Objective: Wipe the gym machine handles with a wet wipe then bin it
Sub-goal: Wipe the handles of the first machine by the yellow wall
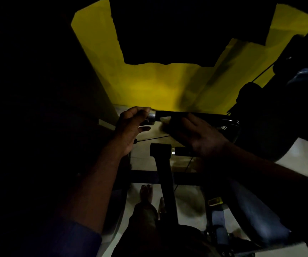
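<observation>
The handle point(192, 115) is a dark bar that runs level from left to right across the middle of the view, with a bare metal end point(151, 117) at its left. The left grip point(134, 123) is closed round that metal end, thumb on top and fingers curled beneath, which looks like steadying. The wet wipe point(165, 119) shows as a small pale wad on the handle just right of the metal end. It peeks out past the fingertips of the right grip point(203, 140), which lies over the handle from the near side with its fingers stretched toward the left. It is too dark to tell whether that grip pinches the wipe, wraps the bar or only presses flat. The wipe is at the left end of the bar's long axis, so most of the handle lies to its right, under and beyond the right grip. Judging from this, the coming stroke has to travel rightward along the bar, and the right grip is the one placed to make it. Behind the handle stands a yellow wall point(149, 86), and below it a black post point(163, 164) rises over a pale floor point(184, 201) beside a bare foot point(146, 191). No bin is in view.
</observation>
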